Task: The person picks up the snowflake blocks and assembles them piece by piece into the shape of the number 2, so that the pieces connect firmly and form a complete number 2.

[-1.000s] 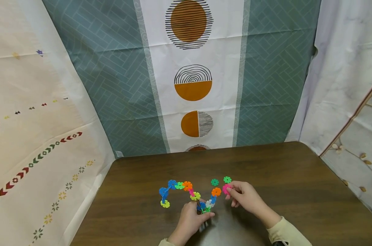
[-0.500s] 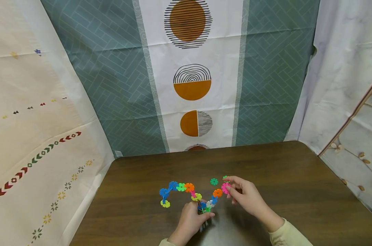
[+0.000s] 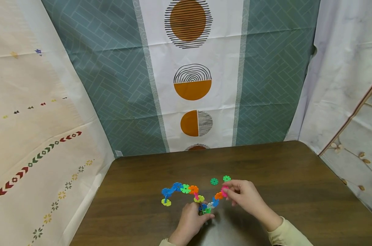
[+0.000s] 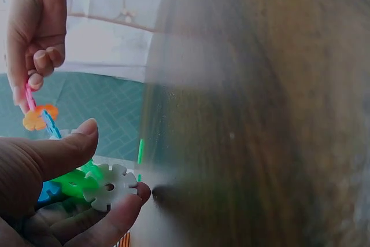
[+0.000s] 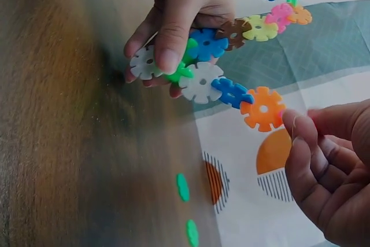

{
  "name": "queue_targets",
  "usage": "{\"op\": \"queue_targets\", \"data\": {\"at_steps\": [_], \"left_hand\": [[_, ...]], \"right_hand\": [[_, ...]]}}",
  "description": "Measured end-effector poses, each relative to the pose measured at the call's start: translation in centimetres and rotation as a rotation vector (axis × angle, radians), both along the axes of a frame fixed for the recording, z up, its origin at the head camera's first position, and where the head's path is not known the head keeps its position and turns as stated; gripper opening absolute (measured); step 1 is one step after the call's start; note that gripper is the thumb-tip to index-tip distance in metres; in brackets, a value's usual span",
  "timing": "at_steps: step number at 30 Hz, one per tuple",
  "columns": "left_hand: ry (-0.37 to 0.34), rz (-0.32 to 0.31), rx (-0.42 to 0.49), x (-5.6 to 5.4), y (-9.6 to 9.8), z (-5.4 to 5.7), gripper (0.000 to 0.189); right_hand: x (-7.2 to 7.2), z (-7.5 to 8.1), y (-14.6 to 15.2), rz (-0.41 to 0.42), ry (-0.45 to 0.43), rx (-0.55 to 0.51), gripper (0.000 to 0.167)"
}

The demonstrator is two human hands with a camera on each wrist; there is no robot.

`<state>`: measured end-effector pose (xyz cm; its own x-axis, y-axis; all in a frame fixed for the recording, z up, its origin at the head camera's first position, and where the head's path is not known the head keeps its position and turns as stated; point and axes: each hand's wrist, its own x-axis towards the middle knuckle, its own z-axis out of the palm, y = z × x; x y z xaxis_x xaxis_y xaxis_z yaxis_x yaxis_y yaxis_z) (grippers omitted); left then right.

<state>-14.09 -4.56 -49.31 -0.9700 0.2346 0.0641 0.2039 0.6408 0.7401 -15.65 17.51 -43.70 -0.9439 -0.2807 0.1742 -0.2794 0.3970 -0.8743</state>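
A chain of notched, flower-shaped plastic discs stands above the table, with its left branch ending in a yellow disc (image 3: 166, 202). My left hand (image 3: 189, 220) grips the joint of the chain, thumb over a green disc (image 4: 72, 183) and fingers beneath a white disc (image 4: 111, 187). In my right hand (image 3: 248, 197), thumb and fingertips pinch a pink disc (image 3: 225, 191). That disc meets the orange disc (image 5: 263, 109) at the end of the right branch. The right wrist view mostly hides the pink disc behind fingertips; whether their slots are interlocked, I cannot tell.
Two loose green discs, one darker (image 3: 214, 181) and one brighter (image 3: 227, 178), lie on the brown wooden table (image 3: 137, 218) beyond the right hand. A patterned cloth (image 3: 192, 51) hangs behind the table's far edge, with more cloths at both sides.
My right hand has brought the pink disc slightly left and down, against the orange disc. The chain's left branch has tilted a little to the right. My left hand stays in place.
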Motion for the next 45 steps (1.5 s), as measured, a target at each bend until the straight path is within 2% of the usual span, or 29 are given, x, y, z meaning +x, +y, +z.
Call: {"op": "queue_targets", "data": {"at_steps": [5,16,23,33,45], "left_hand": [[0.012,-0.005,-0.027,0.0,0.0,0.0,0.039],[0.033,-0.015,-0.009,0.1,0.2,0.0,0.039],[0.026,-0.011,-0.009,0.2,0.2,0.1,0.038],[0.026,0.012,-0.016,0.3,0.4,0.0,0.034],[0.064,0.02,-0.029,0.3,0.4,-0.4,0.032]], "right_hand": [[-0.3,-0.3,0.2,0.062,-0.069,-0.072,0.029],[-0.7,-1.3,0.6,0.146,-0.345,-0.258,0.036],[-0.6,-2.5,-0.1,0.14,-0.482,-0.396,0.043],[-0.5,-3.1,-0.6,0.11,-0.517,-0.519,0.031],[-0.3,-3.2,-0.7,0.127,-0.519,-0.553,0.031]]}}
